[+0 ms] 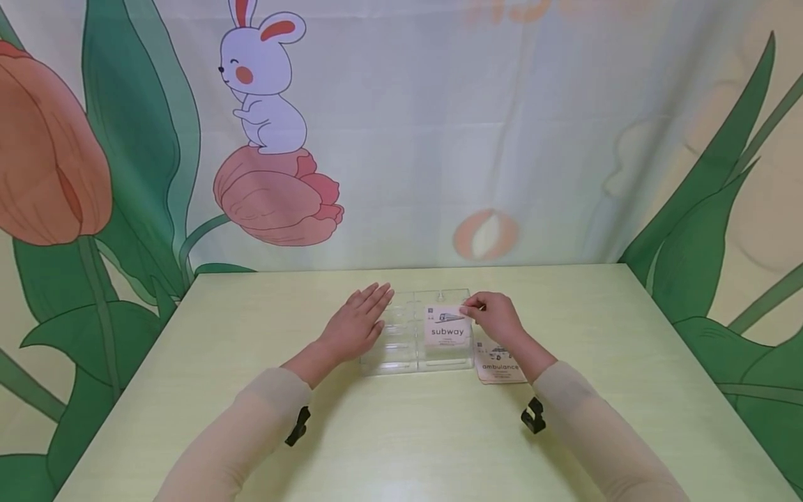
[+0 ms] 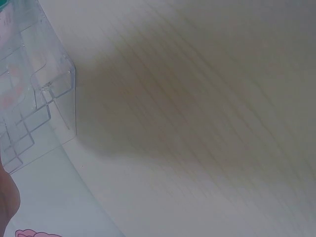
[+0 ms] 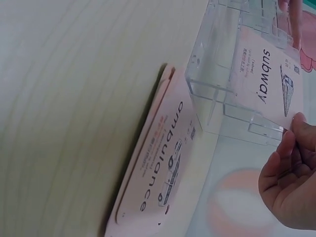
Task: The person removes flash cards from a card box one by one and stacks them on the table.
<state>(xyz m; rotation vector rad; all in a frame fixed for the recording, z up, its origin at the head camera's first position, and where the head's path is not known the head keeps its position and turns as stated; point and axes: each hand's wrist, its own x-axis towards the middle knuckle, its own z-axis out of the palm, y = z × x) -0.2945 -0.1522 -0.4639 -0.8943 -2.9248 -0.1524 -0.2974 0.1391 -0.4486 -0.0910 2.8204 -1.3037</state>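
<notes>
A clear plastic card rack (image 1: pixel 401 365) with stepped slots stands on the table, its two halves side by side. My right hand (image 1: pixel 495 318) pinches the top right corner of a subway flash card (image 1: pixel 448 342) between thumb and finger. The card leans in the rack's right half, its printed face towards me. My left hand (image 1: pixel 356 326) lies with straight fingers along the rack's left side. Just right of the rack, beneath my right wrist, lies a small stack of cards with an ambulance card (image 3: pixel 163 163) on top.
The pale wooden table (image 1: pixel 401 439) meets a hanging cloth (image 1: pixel 401 139) printed with a rabbit and tulips at its back edge. Black straps (image 1: pixel 533 415) sit at both wrists, over beige sleeves.
</notes>
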